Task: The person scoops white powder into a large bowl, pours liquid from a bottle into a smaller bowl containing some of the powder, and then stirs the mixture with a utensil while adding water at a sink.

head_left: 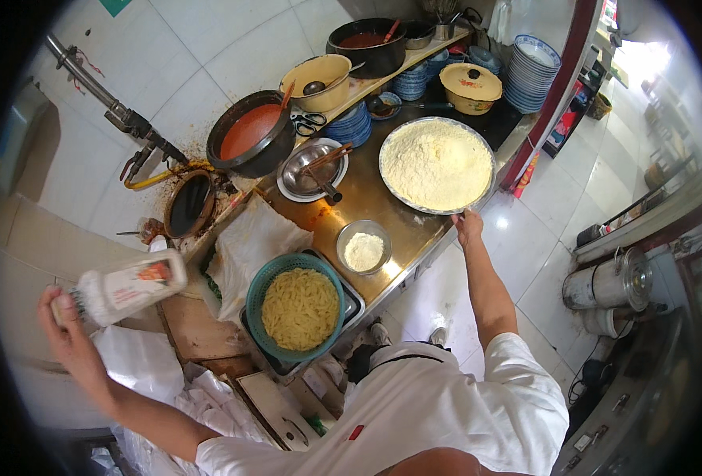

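Note:
At the far left my left hand (pixel 69 329) is closed round one end of a white plastic jar (pixel 132 285) with a picture label, held up and tilted sideways. My right hand (pixel 468 228) grips the near rim of a wide metal basin (pixel 490 190), fingers curled at its edge. Pale yellow flour-like powder (pixel 436 163) is heaped in the basin. On the counter between my arms, a small bowl (pixel 364 270) contains white powder. Closer to me stands a teal plastic colander (pixel 262 337) of pale yellow strips, resting on a dark tray (pixel 351 305).
Behind lie a metal ladle-like pan (pixel 307 168) with chopsticks, a dark pot of red sauce (pixel 225 133), scissors (pixel 309 123) and a yellow enamel basin (pixel 341 97). A lidded yellow pot (pixel 471 86) and stacked bowls (pixel 532 75) stand at the back right. Plastic bags (pixel 140 361) lie lower left.

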Motion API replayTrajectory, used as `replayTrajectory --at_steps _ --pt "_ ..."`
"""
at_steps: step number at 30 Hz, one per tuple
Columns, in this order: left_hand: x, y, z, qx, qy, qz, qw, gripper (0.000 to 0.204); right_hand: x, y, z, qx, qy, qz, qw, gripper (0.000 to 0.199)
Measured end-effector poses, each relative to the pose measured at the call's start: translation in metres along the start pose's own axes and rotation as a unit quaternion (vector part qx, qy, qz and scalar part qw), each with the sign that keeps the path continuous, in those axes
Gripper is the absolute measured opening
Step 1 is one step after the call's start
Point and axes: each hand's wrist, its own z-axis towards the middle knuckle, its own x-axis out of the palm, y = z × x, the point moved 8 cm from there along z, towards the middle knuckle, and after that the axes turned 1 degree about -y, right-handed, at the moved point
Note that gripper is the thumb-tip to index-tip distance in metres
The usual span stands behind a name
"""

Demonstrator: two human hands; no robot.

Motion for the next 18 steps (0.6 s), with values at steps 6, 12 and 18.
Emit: replayTrajectory --at_steps 6,12,18 --pt "0.115 -0.117 -0.069 0.066 0.221 -0.241 0.943 0.017 0.062 0.047 -0.128 -0.104 0.165 -0.116 0.974 0.031" --pt "0.226 -0.207 -0.145 0.178 0.329 -0.373 0.849 0.02 0.194 0.079 -0.335 -0.267 0.557 -0.394 0.68 0.088" --pt "0.285 -0.242 -0.173 0.211 0.404 -0.481 0.748 0.03 0.176 0.081 -0.295 -0.277 0.457 -0.462 0.708 0.083"
